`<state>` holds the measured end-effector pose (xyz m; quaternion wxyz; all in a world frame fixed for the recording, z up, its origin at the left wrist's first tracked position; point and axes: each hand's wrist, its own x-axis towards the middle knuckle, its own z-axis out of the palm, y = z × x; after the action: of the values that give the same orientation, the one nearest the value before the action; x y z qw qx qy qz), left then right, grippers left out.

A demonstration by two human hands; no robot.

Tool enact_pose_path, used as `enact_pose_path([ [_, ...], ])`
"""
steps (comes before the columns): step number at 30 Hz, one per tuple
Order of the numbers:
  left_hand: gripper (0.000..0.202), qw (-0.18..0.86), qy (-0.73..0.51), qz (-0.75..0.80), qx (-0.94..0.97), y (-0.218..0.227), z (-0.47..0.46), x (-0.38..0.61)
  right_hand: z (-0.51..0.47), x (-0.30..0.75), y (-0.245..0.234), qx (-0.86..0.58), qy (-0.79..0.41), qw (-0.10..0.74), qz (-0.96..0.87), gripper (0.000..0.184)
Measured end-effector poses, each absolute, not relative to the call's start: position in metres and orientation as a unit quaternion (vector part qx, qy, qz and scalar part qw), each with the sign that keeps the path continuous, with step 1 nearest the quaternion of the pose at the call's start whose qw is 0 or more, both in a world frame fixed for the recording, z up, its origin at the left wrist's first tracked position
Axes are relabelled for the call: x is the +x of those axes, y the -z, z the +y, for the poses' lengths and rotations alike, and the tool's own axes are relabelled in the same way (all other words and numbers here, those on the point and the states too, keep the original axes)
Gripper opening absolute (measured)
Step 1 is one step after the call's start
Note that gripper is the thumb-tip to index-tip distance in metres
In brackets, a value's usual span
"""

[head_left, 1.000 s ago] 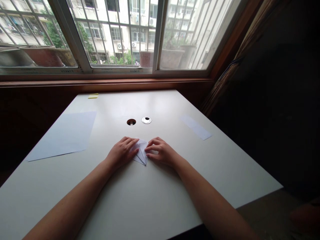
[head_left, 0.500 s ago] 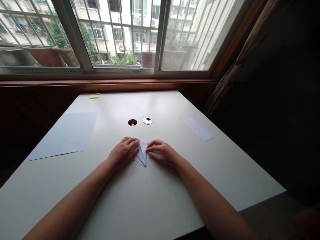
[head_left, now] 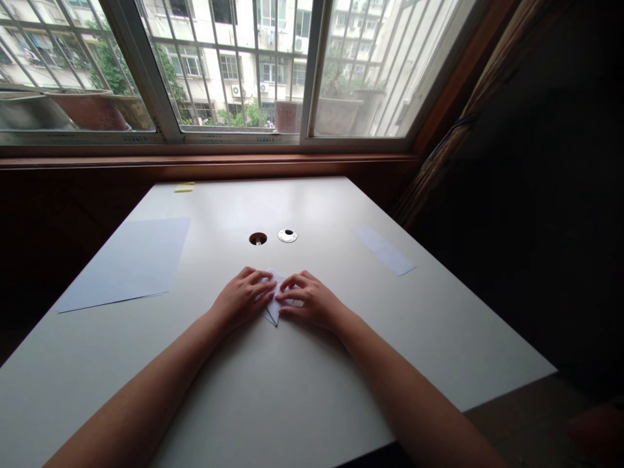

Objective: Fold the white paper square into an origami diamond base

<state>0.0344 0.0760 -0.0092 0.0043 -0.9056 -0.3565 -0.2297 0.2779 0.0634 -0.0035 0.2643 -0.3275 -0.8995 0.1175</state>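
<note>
A small folded sheet of white paper lies on the white table, its pointed end towards me. My left hand grips its left side, fingers curled over the folds. From the right, my right hand reaches across the paper, its fingertips bent and pressing on the folded layers near the middle. Both hands cover much of the paper, so most of its folds are hidden.
On the table a large white sheet lies at the left and a paper strip at the right. A yellow slip is at the far edge. Behind my hands are a round hole and its metal cover.
My right hand has moved left over the paper, closer to my left hand. The paper's tip has shifted slightly left, and less of the paper shows.
</note>
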Motion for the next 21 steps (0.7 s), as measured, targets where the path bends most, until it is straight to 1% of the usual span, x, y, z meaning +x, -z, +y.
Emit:
enact_pose_path([
  [3,0.030,0.007,0.218,-0.364,-0.906,0.007,0.075,0.036,0.062,0.276,0.003,-0.332,-0.115,0.266,-0.898,0.026],
  [6,0.037,0.012,0.182,-0.385,-0.905,0.004,0.072,0.037,0.061,0.276,0.002,-0.329,-0.118,0.272,-0.897,0.025],
  [9,0.046,0.015,0.137,-0.410,-0.902,0.002,0.070,0.037,0.063,0.277,0.001,-0.318,-0.130,0.286,-0.894,0.016],
  [11,0.054,0.010,0.112,-0.417,-0.902,0.003,0.069,0.036,0.064,0.278,0.002,-0.315,-0.141,0.301,-0.889,0.012],
  [17,0.087,-0.006,0.080,-0.394,-0.916,0.010,0.069,0.033,0.068,0.284,0.004,-0.353,-0.140,0.328,-0.865,0.016],
  [21,0.100,-0.008,0.084,-0.377,-0.922,0.014,0.069,0.031,0.068,0.284,0.004,-0.363,-0.139,0.327,-0.862,0.016],
])
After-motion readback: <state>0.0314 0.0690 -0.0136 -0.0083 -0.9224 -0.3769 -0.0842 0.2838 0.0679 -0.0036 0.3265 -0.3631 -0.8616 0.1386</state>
